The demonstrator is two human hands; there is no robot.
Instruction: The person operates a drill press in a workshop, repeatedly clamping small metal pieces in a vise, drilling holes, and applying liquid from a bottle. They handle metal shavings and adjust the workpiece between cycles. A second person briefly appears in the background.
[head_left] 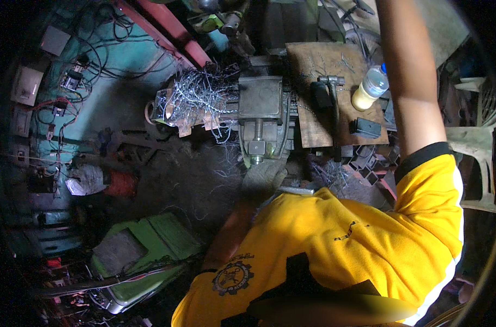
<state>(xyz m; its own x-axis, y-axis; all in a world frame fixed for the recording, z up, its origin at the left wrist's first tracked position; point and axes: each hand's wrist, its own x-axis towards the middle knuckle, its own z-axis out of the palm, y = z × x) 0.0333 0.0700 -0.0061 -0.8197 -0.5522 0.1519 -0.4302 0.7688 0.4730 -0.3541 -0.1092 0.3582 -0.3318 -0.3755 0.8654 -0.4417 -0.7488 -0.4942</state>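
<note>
Left hand (pixel 263 178) sits near the vise (pixel 260 98), fingers unreadable, right hand unseen, and a stray reach could snag shavings (pixel 200 98) left of the vise!

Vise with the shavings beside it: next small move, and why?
Probably clear the tangled metal shavings, ideally not bare-handed: they're heaped along the left of the vise, and the left hand is near its screw.

We see yellow fabric shirt (pixel 324 234): black sleeve band (pixel 422 159), white side stripe (pixel 459 182), dark gear emblem (pixel 233 278). Grey blocky steel vise (pixel 260 98); silvery curly metal shavings (pixel 199 92); brown flat wooden board (pixel 311 128); green boxy metal casing (pixel 169 231).
</note>
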